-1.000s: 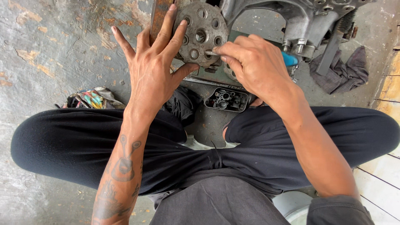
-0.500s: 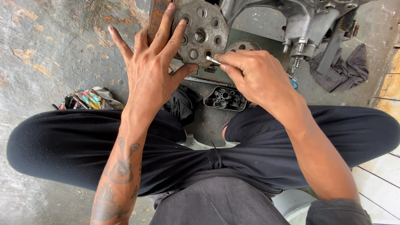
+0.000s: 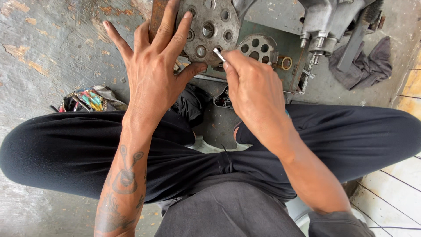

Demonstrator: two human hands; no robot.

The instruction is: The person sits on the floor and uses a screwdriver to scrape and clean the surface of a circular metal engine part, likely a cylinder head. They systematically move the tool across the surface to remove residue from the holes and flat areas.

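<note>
Head view: left hand [image 3: 153, 72] spread on perforated disc [image 3: 208, 28], right hand [image 3: 252, 90] apparently pinching metal tool [image 3: 218, 54].

The perforated disc [image 3: 209, 30] is dull, grimy cast metal, rough with rust. The thin tool tip [image 3: 218, 54] just below it is bright, smooth metal. The concrete floor [image 3: 57, 57] left of the disc is matt grey, flaking. Far right of it lies a crumpled grey cloth rag [image 3: 364, 66].
</note>
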